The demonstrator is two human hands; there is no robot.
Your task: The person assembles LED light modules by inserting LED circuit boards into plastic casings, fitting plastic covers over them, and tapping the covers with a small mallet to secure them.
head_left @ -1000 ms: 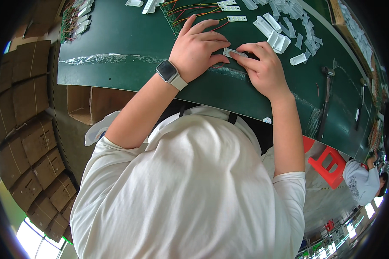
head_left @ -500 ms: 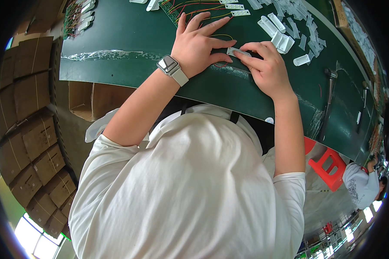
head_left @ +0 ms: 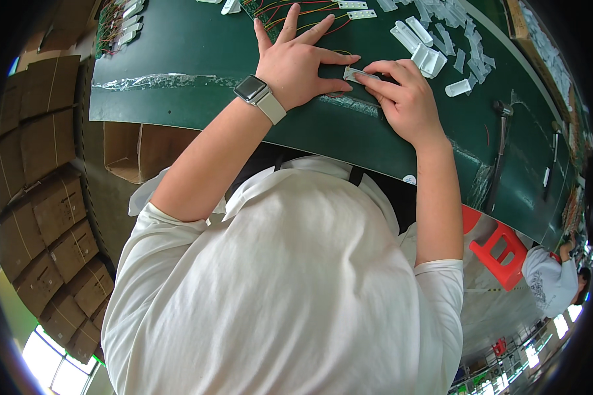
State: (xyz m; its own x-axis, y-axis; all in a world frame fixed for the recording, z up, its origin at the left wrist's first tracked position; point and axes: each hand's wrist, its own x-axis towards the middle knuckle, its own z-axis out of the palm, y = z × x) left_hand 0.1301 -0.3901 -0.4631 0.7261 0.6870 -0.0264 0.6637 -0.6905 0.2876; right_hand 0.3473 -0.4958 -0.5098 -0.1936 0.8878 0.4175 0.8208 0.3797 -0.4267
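Note:
My right hand [head_left: 405,99] pinches a small flat white strip [head_left: 353,74] between thumb and fingertips, low over the table. Its fingers hide most of the strip; only the left end shows. My left hand [head_left: 296,69] is open, fingers spread wide, with index finger and thumb on either side of that end and a gap between them. Beyond the left hand, a green circuit board [head_left: 251,6] has red and yellow wires leading to small white modules [head_left: 362,14] with holes.
White plastic housings [head_left: 430,62] and clear film strips [head_left: 471,39] lie beyond my right hand. On the right rest a ratchet-like tool [head_left: 501,145] and a thinner tool [head_left: 552,158]. A red stool [head_left: 501,255], a co-worker [head_left: 547,280] and stacked cartons [head_left: 49,141] surround the green table [head_left: 178,105].
My left hand has shifted slightly left, its fingers spreading wider. The right hand keeps its pinch on the white strip, whose left end has turned a little.

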